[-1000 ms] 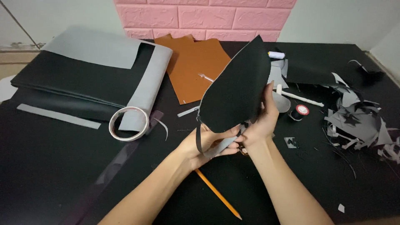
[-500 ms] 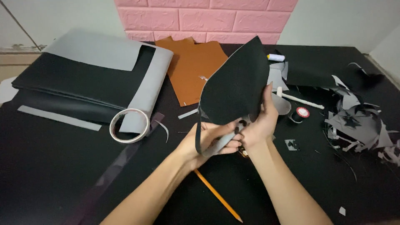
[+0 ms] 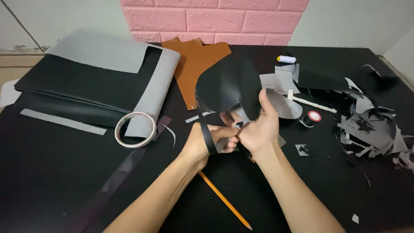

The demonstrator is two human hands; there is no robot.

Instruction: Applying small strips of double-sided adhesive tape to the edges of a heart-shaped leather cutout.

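Pinched between thumb and fingers of the right hand (image 3: 258,129), a curved black leather piece (image 3: 228,88) stands raised above the black table (image 3: 51,181), its grey underside showing at the lower edge. Left hand (image 3: 207,142) meets it from below, fingers closed around a narrow black strip (image 3: 208,136) that trails off the piece and loops over the hand; whether a tool sits inside that grip cannot be told. Both hands touch at the piece's bottom corner. An orange pencil (image 3: 224,200) lies on the table under the forearms. To the left sit a roll of tape (image 3: 135,129) and folded black-and-grey sheets (image 3: 95,82); a brown leather cutout (image 3: 194,64) lies behind the raised piece. Grey offcuts (image 3: 371,129) are heaped at the right, near a small thread spool (image 3: 314,116).
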